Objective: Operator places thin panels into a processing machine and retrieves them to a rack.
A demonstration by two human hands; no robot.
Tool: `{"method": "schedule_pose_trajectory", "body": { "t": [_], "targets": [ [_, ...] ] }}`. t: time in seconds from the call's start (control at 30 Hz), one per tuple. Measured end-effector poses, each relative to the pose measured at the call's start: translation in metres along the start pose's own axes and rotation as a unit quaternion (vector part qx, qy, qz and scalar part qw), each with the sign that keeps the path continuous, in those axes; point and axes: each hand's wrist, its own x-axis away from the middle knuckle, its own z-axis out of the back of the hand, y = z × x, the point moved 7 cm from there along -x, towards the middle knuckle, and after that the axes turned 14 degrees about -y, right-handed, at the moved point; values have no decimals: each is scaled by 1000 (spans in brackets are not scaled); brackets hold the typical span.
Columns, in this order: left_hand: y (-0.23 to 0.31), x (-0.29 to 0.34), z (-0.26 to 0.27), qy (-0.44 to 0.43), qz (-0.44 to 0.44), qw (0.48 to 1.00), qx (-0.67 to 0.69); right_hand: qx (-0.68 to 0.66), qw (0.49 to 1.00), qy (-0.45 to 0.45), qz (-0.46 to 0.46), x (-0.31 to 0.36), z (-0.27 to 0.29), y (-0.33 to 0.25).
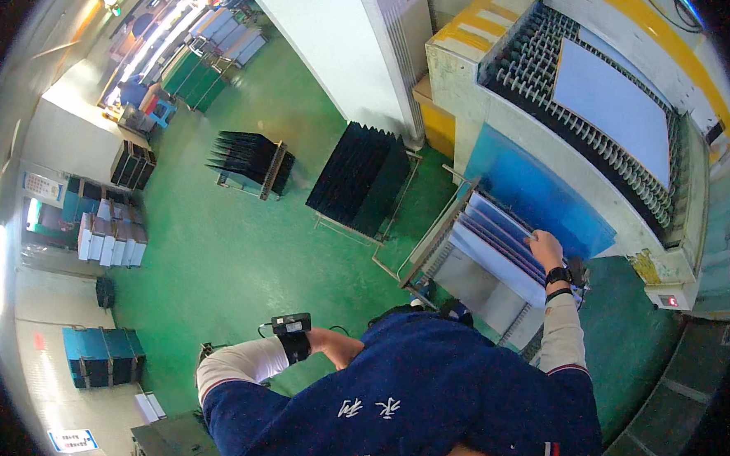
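My right hand (pixel 547 249) is at the top edge of the thin white panels (pixel 496 255) standing in a wheeled metal rack (pixel 442 257). Its fingers are bent round the edge of one panel and look closed on it. A dark band circles that wrist. My left hand (pixel 338 348) hangs by my waist, its fingers hidden behind my dark blue shirt. A black device is strapped to the left wrist. Several panels stand side by side in the rack, with a bare grey rack bed (pixel 469 285) nearer to me.
A roller conveyor machine (pixel 521 79) at the right carries a flat white sheet (pixel 615 109); a blue translucent panel (pixel 532 187) leans below. Carts of black panels (pixel 359 178) and dark sheets (pixel 257 160) stand on the green floor. A white pillar (pixel 325 36) rises behind. Stacks line the left wall.
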Motion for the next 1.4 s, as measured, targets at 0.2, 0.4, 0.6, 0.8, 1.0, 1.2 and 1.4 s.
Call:
{"method": "schedule_pose_trajectory", "body": {
  "t": [0.2, 0.4, 0.6, 0.8, 1.0, 1.2, 1.4],
  "targets": [
    [60, 91, 92, 183, 96, 957, -203, 23, 1000, -13, 16, -2, 2, 2],
    [287, 192, 97, 499, -235, 760, -343, 11, 1000, -5, 9, -6, -5, 11],
    [411, 207, 14, 284, -465, 704, -456, 12, 999, -30, 4, 1, 2, -10],
    [441, 176, -3, 222, -463, 700, -497, -8, 1000, -27, -8, -11, -11, 16],
    [449, 168, -3, 232, -455, 699, -501, 18, 1000, -25, -2, -9, -8, 4],
    [462, 160, -4, 237, -458, 695, -501, 21, 1000, -10, 13, -7, -5, 2],
    [470, 163, -2, 238, -465, 702, -484, 18, 1000, -22, -10, -7, -7, 6]
  ]
}}
